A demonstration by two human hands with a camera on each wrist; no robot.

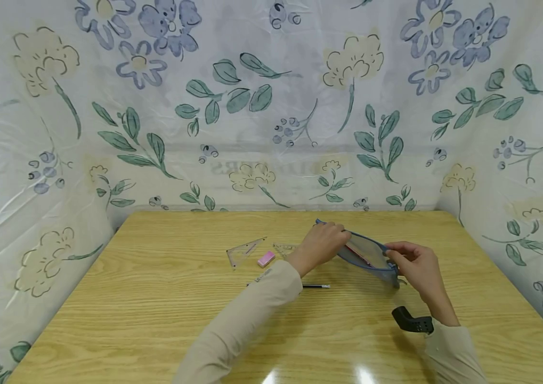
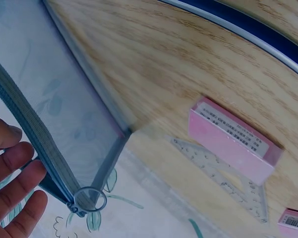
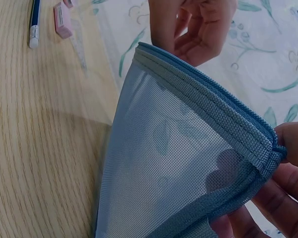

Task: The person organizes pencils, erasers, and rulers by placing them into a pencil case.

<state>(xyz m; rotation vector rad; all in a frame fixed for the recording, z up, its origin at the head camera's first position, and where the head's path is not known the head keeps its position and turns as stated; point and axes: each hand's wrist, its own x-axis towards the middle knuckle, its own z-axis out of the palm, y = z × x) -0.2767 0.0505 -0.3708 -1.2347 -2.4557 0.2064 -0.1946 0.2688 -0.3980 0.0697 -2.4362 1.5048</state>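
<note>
A blue-edged mesh zip pouch (image 1: 372, 250) stands with its mouth spread, a thin reddish pencil (image 1: 358, 256) lying inside. My right hand (image 1: 417, 266) pinches the pouch's right end; in the right wrist view its fingers show through and beside the mesh (image 3: 158, 134). Over the pouch's left part is my left hand (image 1: 319, 245). Its loosely spread fingers (image 2: 20, 193) overlap the zip edge (image 2: 34, 119) in the left wrist view, and no object shows between them. A ring-shaped zip pull (image 2: 90, 199) hangs at the corner.
Left of the pouch lie a pink eraser (image 1: 266, 260), a clear set square (image 1: 246, 250) and another set square (image 1: 284, 248), partly behind my left hand. A dark pencil with a white eraser end (image 1: 316, 286) passes under my left forearm. A flowered cloth (image 1: 271, 176) hangs behind the wooden table (image 1: 165, 298).
</note>
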